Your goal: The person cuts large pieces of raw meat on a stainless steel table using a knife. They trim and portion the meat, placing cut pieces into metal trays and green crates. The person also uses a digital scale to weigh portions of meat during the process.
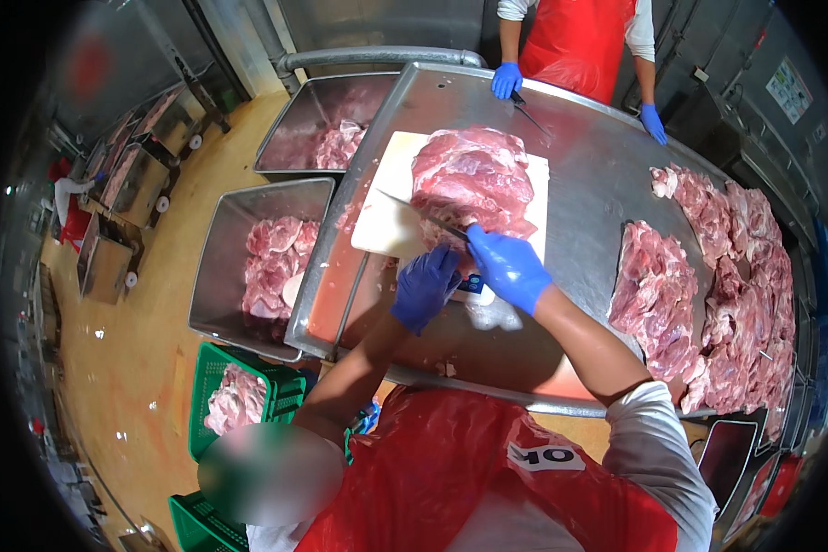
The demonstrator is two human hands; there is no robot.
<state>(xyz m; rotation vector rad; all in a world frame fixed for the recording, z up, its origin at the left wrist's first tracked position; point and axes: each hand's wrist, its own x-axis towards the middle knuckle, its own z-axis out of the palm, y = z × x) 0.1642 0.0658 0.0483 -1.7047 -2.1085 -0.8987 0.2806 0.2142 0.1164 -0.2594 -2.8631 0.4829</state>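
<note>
We have a large slab of raw meat (474, 179) on a white cutting board (385, 221), lying just beyond both of our blue-gloved hands. Our right hand (508, 267) is closed around the handle of a knife (423, 211), just to the right of the slab's near end. The blade slants far and left across the near part of the meat, its tip over the bare left part of the board. Our left hand (425, 287) is at the slab's near edge, a little left of and nearer than the right one, with its fingers bent; we cannot tell whether they grip the meat.

The board sits on a steel table (580, 166). To the right we see more meat pieces (655, 299), well apart from our hands. To the left, two metal bins (213, 276) and a green crate (200, 405) hold meat too. At the far edge, a co-worker (580, 46) in a red apron has one gloved hand (507, 80) at a second knife (530, 115).
</note>
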